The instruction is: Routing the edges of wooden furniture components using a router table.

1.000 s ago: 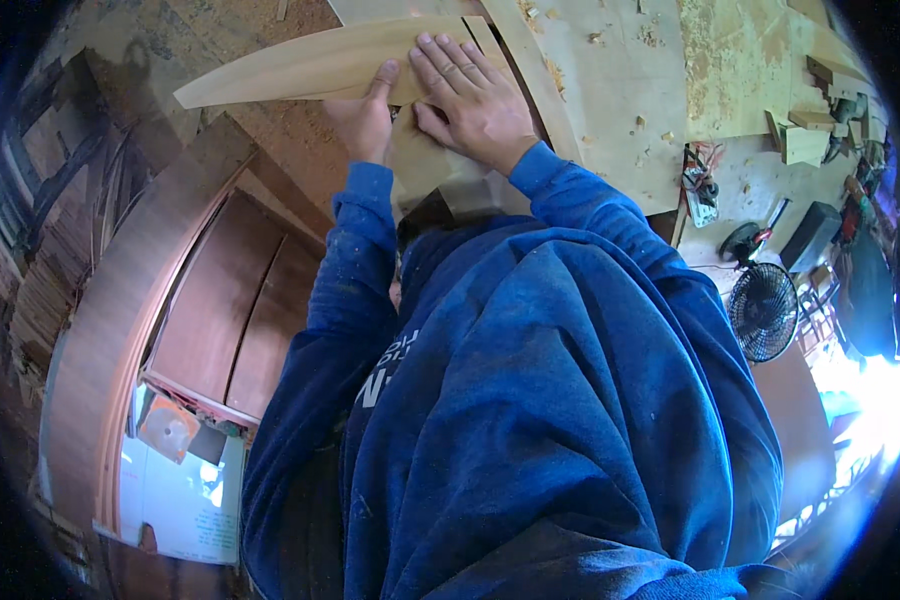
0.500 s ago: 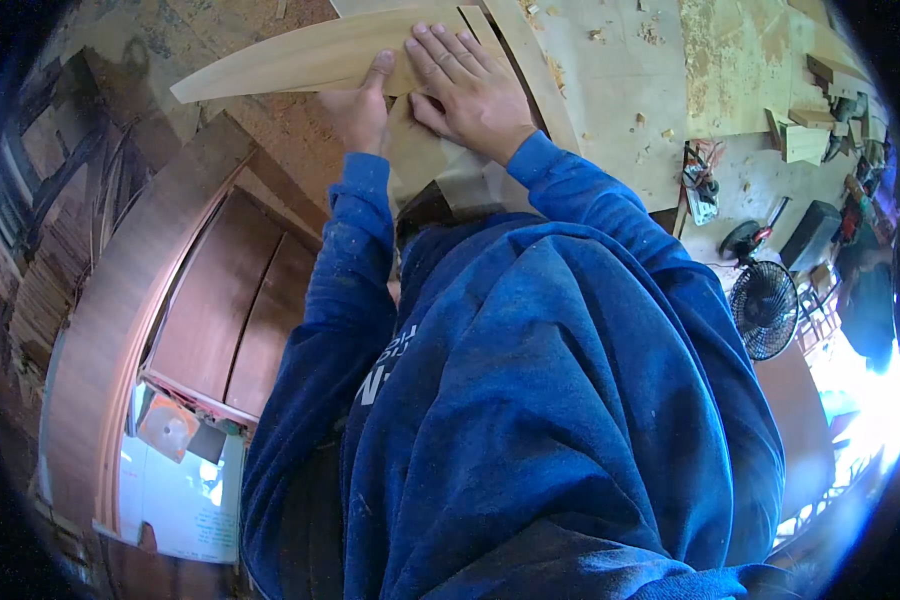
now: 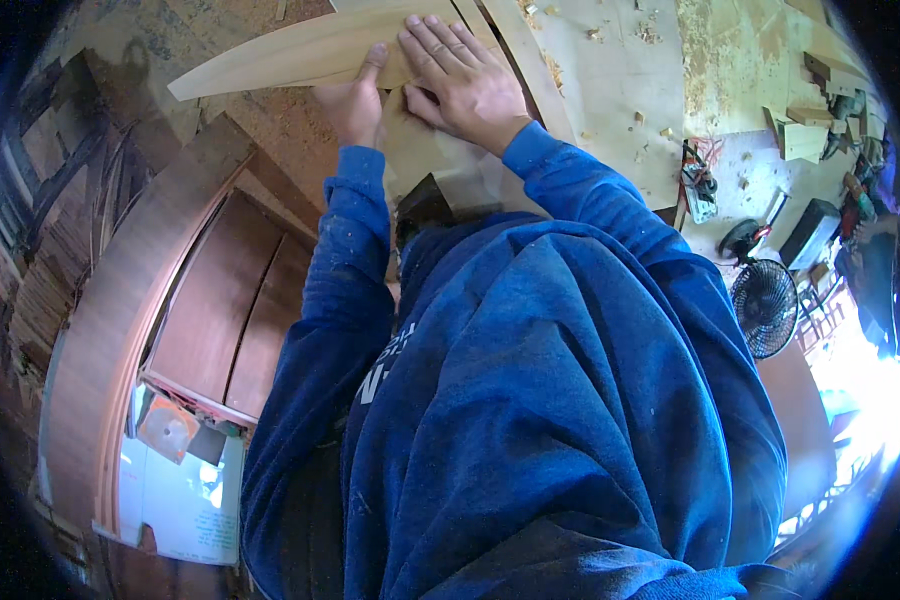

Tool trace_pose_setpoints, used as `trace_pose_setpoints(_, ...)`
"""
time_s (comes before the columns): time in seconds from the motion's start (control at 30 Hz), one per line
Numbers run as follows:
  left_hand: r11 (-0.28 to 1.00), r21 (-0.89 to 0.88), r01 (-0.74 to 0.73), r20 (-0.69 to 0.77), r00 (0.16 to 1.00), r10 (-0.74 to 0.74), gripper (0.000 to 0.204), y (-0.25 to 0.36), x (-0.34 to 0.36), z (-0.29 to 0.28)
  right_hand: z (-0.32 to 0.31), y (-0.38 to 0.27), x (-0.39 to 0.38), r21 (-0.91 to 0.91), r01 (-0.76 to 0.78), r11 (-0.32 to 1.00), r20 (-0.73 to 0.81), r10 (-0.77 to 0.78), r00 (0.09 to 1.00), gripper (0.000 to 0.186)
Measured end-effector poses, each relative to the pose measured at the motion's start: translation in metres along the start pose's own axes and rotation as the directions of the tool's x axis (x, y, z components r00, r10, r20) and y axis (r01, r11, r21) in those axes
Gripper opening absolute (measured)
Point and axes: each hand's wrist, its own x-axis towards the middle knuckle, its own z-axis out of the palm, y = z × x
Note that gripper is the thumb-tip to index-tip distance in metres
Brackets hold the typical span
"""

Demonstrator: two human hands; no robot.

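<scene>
Left hand (image 3: 355, 108): grasps pale tapered wooden board (image 3: 280, 55)
Right hand (image 3: 470, 92): flat upon it
Shift: board slightly higher in frame, still steadied

We see a pale table (image 3: 610, 165). Wood shavings (image 3: 553, 73) dot it, and we spot wooden blocks (image 3: 802, 142) farther right.
</scene>
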Motion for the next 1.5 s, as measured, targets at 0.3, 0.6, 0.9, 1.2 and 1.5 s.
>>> trace_pose_setpoints(0.3,0.999,-0.022,0.038,-0.004,0.999,-0.038,0.064,-0.010,0.021,-0.007,-0.003,0.001,0.012,0.001,0.023,1.000,-0.050,-0.023,0.998,0.059)
trace_pose_setpoints(0.6,0.997,0.071,-0.003,-0.018,1.000,0.005,0.066,0.006,0.021,-0.003,-0.002,-0.001,0.019,-0.002,0.035,0.999,-0.064,-0.035,0.997,0.058)
trace_pose_setpoints(0.9,0.998,0.065,-0.007,-0.018,1.000,0.008,0.068,0.009,0.025,0.000,0.000,0.001,0.023,-0.026,0.034,0.999,-0.066,-0.036,0.997,0.056)
trace_pose_setpoints(1.2,0.996,0.090,-0.022,-0.090,0.996,0.030,0.057,0.032,0.028,0.019,-0.003,0.007,0.044,0.209,0.033,0.977,-0.023,-0.029,0.999,0.069)
trace_pose_setpoints(1.5,0.982,-0.104,0.157,0.061,0.987,-0.152,0.067,-0.003,0.112,-0.047,0.024,-0.009,0.073,-0.124,0.102,0.987,-0.075,-0.111,0.991,0.064)
